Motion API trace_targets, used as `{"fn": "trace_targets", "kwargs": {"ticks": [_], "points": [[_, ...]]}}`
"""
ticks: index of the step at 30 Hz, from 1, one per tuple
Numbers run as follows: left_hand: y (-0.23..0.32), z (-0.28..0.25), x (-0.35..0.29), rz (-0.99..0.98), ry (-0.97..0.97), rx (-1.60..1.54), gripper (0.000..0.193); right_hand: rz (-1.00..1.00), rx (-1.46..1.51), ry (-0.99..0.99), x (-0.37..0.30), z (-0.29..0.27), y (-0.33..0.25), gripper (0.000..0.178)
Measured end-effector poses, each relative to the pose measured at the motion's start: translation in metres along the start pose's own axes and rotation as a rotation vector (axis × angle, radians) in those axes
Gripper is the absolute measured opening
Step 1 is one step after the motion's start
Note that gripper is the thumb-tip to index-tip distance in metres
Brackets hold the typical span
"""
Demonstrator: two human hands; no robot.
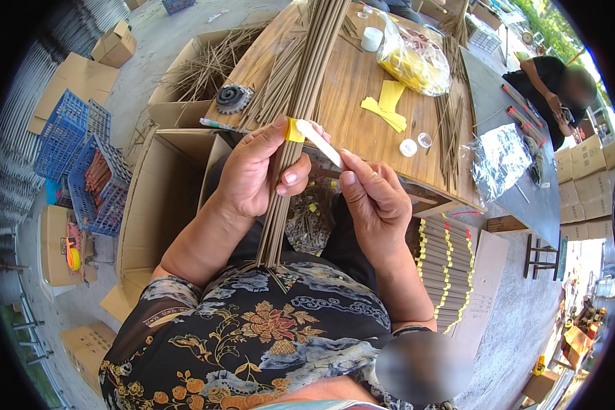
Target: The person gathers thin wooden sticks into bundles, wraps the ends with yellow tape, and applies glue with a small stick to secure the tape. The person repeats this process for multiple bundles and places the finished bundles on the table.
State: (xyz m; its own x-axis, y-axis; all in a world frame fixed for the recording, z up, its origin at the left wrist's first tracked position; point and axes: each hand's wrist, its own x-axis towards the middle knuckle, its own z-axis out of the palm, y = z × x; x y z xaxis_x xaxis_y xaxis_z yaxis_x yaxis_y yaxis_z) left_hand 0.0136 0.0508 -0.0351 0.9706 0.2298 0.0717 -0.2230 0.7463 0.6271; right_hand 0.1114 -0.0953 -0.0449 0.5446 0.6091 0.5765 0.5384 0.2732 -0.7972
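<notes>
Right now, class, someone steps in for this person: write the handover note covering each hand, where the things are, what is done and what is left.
Left hand: gripped round a bundle of thin brown sticks, its lower end propped against the person's body.
Right hand: pinching a white paper strip that leads to the yellow band at the left thumb.
Nearby: loose sticks and yellow paper strips on the wooden table; banded bundles stacked at the person's right.
Done: band started on the bundle.
Left: band not yet closed all round, as far as visible.
</notes>
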Motion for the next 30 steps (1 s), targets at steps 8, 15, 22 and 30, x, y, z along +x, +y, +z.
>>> {"fn": "trace_targets", "kwargs": {"ticks": [8,15,22,30], "points": [[-0.002,-0.010,0.001,0.005,-0.030,-0.076,0.040,-0.088,-0.169,0.002,0.000,-0.009,0.009,0.026],[0.000,-0.014,0.010,0.048,0.095,0.061,0.038,0.214,-0.421,0.391,0.004,-0.062,0.083,0.022],[-0.016,-0.016,0.028,0.074,0.210,0.270,0.038,0.364,-0.765,0.316,0.004,-0.089,0.172,0.013],[-0.025,-0.012,0.036,0.116,0.275,0.365,0.026,0.251,-1.045,0.240,0.009,-0.083,0.187,0.016]]}}
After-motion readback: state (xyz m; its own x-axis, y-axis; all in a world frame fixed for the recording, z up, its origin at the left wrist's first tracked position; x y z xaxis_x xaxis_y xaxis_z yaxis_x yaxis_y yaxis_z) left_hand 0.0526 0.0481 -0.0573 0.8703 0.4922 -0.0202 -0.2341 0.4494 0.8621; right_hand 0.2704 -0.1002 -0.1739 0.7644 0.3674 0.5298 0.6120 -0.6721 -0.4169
